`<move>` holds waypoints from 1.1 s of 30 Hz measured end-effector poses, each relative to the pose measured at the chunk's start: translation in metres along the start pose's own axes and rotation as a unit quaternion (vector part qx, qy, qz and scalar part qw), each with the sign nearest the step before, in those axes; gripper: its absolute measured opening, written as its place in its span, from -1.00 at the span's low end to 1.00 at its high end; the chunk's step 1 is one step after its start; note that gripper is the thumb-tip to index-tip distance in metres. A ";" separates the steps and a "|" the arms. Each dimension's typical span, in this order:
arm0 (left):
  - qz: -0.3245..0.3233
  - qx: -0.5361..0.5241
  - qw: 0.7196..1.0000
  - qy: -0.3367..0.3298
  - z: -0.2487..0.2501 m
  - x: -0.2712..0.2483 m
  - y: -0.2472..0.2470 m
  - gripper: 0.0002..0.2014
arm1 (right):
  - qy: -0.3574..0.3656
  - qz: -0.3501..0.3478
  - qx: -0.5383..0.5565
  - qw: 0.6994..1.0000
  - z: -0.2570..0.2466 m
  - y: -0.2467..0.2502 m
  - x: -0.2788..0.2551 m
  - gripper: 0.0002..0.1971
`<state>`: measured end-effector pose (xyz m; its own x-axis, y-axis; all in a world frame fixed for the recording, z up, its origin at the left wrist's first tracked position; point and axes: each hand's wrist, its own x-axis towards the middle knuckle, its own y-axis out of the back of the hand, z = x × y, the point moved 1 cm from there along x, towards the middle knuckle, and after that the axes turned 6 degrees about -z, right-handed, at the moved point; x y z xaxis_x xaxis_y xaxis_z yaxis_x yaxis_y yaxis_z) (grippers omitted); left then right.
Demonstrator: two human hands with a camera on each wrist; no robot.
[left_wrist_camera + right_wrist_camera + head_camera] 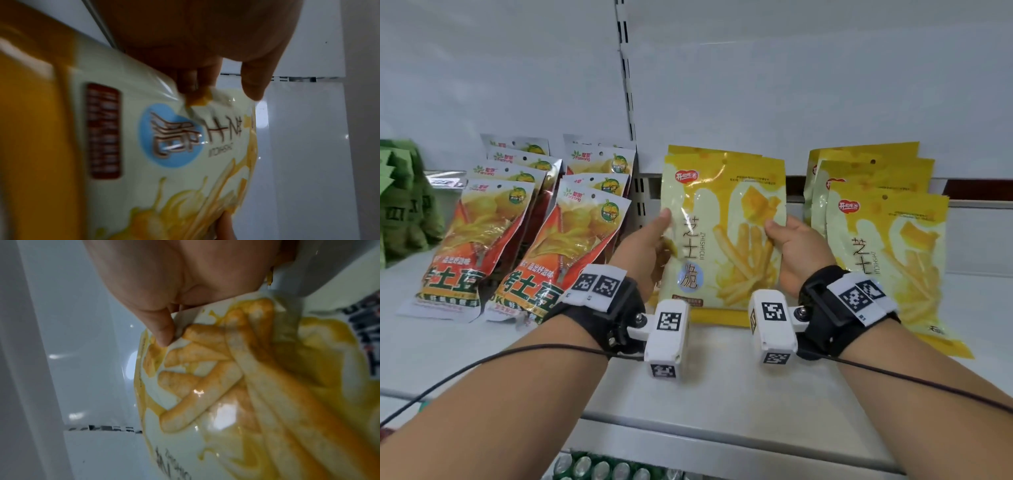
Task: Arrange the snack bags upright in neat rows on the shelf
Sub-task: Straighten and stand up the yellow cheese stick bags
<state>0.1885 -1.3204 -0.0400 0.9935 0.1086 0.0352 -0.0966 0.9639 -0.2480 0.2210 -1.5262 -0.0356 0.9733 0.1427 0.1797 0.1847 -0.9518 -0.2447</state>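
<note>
A yellow cheese-stick bag stands upright in the middle of the white shelf, with another like it right behind. My left hand pinches its left edge, thumb on the front. My right hand grips the right edge in the same way. The left wrist view shows the bag with my left hand pinching its edge. In the right wrist view my right hand has its thumb pressed on the bag. A row of the same yellow bags leans at the right.
Two rows of orange potato-snack bags lean back at the left. Green bags sit at the far left. A slotted upright divides the white back wall. Cans show on the level below.
</note>
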 end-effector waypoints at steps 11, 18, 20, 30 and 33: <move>-0.058 0.001 0.995 -0.080 -0.009 0.023 -0.006 -0.82 | 0.030 0.000 0.032 0.999 -0.001 0.008 0.010 -0.86; -0.099 -0.024 0.992 -0.071 -0.019 0.031 -0.013 -0.78 | 0.067 0.043 0.019 0.997 0.013 0.021 0.013 -0.85; -0.124 -0.006 0.989 -0.076 -0.018 0.033 -0.012 -0.76 | 0.069 0.048 0.049 0.995 0.014 0.022 0.017 -0.86; -0.047 0.028 0.992 -0.115 -0.024 0.032 -0.010 -0.81 | 0.023 0.008 0.057 0.998 0.025 0.023 0.012 -0.89; -0.040 0.033 0.992 -0.117 -0.026 0.033 -0.008 -0.80 | 0.030 0.012 0.020 0.999 0.026 0.024 0.011 -0.88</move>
<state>0.2234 -1.3314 -0.0623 0.9573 0.0771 0.2785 -0.0294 0.9847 -0.1715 0.2394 -1.5407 -0.0646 0.9680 0.1021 0.2292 0.1675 -0.9431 -0.2872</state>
